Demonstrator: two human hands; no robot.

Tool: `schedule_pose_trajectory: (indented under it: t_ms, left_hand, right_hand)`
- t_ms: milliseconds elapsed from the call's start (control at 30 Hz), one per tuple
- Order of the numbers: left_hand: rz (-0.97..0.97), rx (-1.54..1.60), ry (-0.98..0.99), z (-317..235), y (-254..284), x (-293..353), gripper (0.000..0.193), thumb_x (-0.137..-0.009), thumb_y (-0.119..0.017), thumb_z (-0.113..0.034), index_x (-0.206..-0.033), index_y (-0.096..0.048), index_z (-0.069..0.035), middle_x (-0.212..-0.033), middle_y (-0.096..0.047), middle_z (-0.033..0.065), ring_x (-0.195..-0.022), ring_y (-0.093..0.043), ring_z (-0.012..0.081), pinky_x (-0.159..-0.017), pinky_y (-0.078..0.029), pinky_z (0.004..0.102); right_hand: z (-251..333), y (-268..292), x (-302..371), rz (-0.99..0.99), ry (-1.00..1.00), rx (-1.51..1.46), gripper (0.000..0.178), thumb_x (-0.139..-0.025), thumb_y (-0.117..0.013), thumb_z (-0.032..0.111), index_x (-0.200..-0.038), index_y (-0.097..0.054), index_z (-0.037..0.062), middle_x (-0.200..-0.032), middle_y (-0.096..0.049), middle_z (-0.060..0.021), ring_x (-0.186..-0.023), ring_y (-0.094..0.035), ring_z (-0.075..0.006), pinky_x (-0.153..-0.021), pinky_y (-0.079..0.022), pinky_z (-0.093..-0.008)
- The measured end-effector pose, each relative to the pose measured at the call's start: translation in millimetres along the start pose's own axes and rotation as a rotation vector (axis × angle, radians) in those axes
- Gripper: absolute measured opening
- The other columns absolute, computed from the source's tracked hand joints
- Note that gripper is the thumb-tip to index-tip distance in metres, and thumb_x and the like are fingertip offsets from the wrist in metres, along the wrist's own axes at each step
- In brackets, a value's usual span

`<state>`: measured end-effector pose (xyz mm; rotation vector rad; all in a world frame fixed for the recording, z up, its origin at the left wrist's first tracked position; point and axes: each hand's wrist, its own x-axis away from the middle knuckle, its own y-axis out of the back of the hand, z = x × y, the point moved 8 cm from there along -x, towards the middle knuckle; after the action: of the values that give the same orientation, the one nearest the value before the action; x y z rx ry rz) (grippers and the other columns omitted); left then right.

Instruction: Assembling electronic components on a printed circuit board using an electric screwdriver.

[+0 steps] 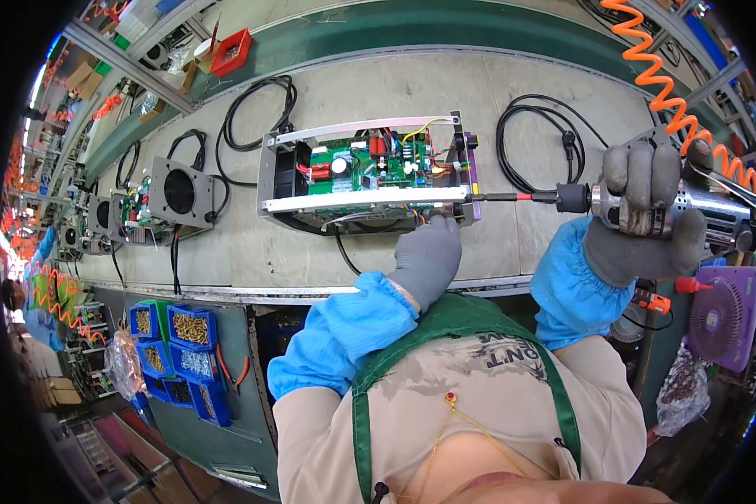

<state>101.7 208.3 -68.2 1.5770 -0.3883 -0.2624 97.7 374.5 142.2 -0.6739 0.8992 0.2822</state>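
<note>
An open metal chassis (pixel 361 204) lies on the bench in front of me, with a green circuit board (pixel 368 174) and a black fan inside. My left hand (pixel 428 259), in a grey glove, grips its near right corner, fingers curled at the lower edge. My right hand (pixel 647 197), also gloved, is wrapped round a silver air screwdriver (pixel 617 204) held level. The long bit (pixel 512 197) points left, and its tip meets the chassis's right end panel by the near rail. Whether a screw sits at the tip is too small to tell.
Coiled black cables (pixel 539 139) lie beyond the chassis. More fan units (pixel 181 193) stand left along the bench. An orange coiled air hose (pixel 647 63) hangs at the right. Blue bins (pixel 191 328) of screws sit lower left, and a purple fan panel (pixel 722 319) is lower right.
</note>
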Motion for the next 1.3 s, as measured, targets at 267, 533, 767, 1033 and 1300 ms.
schedule_pose_trajectory:
  t_ms: [267,533,767,1033,1300]
  left_hand:
    - [0.151,0.124,-0.084,3.9,-23.1,0.8,0.014,-0.084,-0.054,-0.013,-0.092,-0.065,-0.009,-0.085,-0.063,0.0082,-0.075,-0.065,0.0279,-0.061,-0.053,0.0405]
    - [0.317,0.273,-0.074,12.3,-0.7,35.9,0.019,-0.084,-0.057,-0.019,-0.1,-0.061,-0.01,-0.098,-0.055,0.0137,-0.088,-0.062,0.0312,-0.066,-0.052,0.0418]
    - [0.135,0.359,-0.143,24.7,4.9,49.8,0.024,-0.084,-0.061,-0.025,-0.104,-0.062,-0.012,-0.092,-0.056,0.0108,-0.077,-0.062,0.0308,-0.064,-0.05,0.042]
    - [0.152,0.394,-0.105,24.5,8.9,44.7,0.027,-0.083,-0.063,-0.021,-0.108,-0.063,-0.013,-0.095,-0.059,0.0098,-0.078,-0.062,0.0314,-0.066,-0.051,0.042]
    - [-0.079,0.629,-0.148,39.2,49.4,57.7,0.033,-0.085,-0.06,-0.022,-0.115,-0.059,-0.011,-0.093,-0.059,0.0088,-0.076,-0.062,0.0284,-0.066,-0.05,0.0395]
  right_hand:
    - [18.5,8.3,7.2,-0.07,0.037,0.114,0.06,-0.081,-0.054,0.021,-0.135,-0.038,0.0022,-0.066,-0.039,0.0,-0.053,-0.039,-0.012,-0.056,-0.035,-0.0334]
    - [34.0,25.5,9.8,-0.044,0.037,0.141,0.058,-0.081,-0.054,0.022,-0.133,-0.039,0.0023,-0.069,-0.039,-0.0004,-0.059,-0.041,-0.0123,-0.059,-0.035,-0.0337]
    - [37.1,33.5,12.5,-0.141,0.035,0.17,0.056,-0.08,-0.055,0.022,-0.131,-0.039,0.0026,-0.07,-0.039,-0.0012,-0.06,-0.042,-0.0129,-0.061,-0.036,-0.035]
    - [33.5,36.0,10.6,-0.103,0.013,0.19,0.056,-0.08,-0.054,0.022,-0.131,-0.041,0.0011,-0.07,-0.041,-0.0017,-0.061,-0.045,-0.0138,-0.061,-0.039,-0.0354]
    - [31.7,38.3,11.8,-0.064,0.008,0.177,0.058,-0.081,-0.053,0.022,-0.133,-0.039,0.0002,-0.07,-0.042,-0.0017,-0.06,-0.044,-0.0139,-0.062,-0.041,-0.0361]
